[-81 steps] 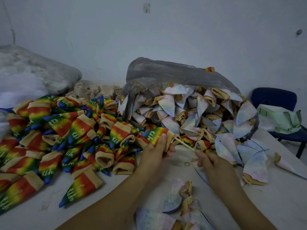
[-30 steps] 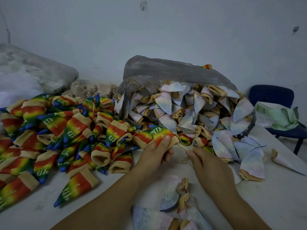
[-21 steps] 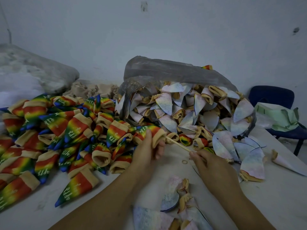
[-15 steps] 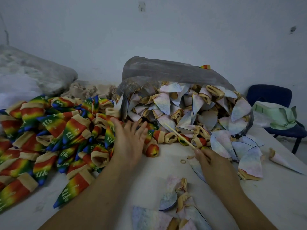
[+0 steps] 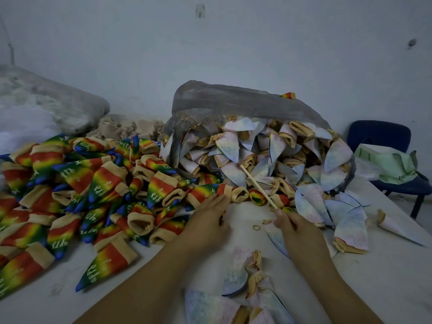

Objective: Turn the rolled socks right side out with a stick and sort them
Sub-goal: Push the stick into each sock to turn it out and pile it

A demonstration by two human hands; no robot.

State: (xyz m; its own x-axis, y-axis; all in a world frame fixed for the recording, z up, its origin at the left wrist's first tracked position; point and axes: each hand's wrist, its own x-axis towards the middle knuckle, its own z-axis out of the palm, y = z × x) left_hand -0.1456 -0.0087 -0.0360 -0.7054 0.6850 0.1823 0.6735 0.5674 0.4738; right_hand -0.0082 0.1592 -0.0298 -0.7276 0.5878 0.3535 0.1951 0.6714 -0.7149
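Inspector: What can you not make out from your station?

Operator: The left hand lies knuckles up on the bench; I cannot tell whether its fingers pinch anything beneath. Both forearms are cut by the lower frame edge. The pale inside-out socks at the near edge are cropped too. The printing on the rainbow socks is only partly legible.

Inspector: The right hand?

Operator: The right hand has its fingers closed on the lower end of the stick, which slants up and left over the front of the spilling heap.

Inspector: Change since half a second ago?

Operator: The left hand was spread flat over the rainbow pile; it has drawn back toward the near edge and now rests beside a rainbow sock with a tan cuff. The stick is held much as before.

Inspector: Surface and room?

Operator: A white, scuffed bench. Rainbow socks cover its left half; a grey plastic bag toward the far edge spills pale rolled socks toward the right. A small rubber band lies between the hands. Behind, a plain pale wall; a blue chair stands past the right edge.
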